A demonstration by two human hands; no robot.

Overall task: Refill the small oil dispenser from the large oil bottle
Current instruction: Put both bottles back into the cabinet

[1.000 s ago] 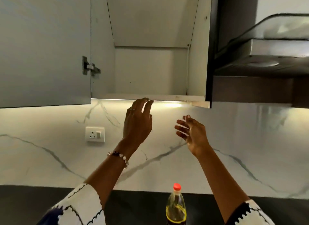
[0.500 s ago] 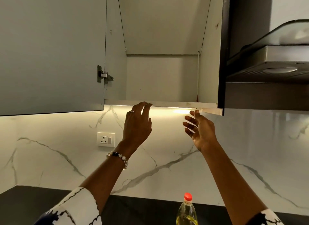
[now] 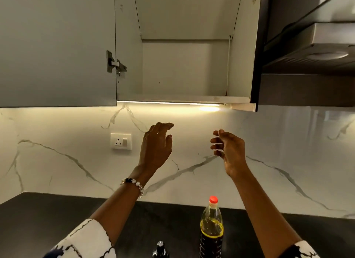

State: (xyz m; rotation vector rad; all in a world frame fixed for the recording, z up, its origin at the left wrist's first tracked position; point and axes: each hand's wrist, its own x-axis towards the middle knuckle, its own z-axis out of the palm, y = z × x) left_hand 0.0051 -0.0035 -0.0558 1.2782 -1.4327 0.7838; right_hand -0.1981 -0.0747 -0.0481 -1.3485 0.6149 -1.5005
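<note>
Both hands dropped below the cabinet (image 3: pixel 184 99), empty, fingers loose.

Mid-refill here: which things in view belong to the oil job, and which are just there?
For the job:
large oil bottle, red cap on, upright on the counter
small dark dispenser, at the bottom edge

Just there:
open cabinet
wall socket
range hood

Two hands raised, left hand (image 3: pixel 156 146) and right hand (image 3: pixel 229 152). One large oil bottle (image 3: pixel 211 227) with one red cap (image 3: pixel 213 199). One small dispenser (image 3: pixel 160 250). One wall socket (image 3: pixel 121 141). One open cabinet door (image 3: pixel 57 46). One hinge (image 3: pixel 115 63). One beaded bracelet (image 3: pixel 133 183).
</note>
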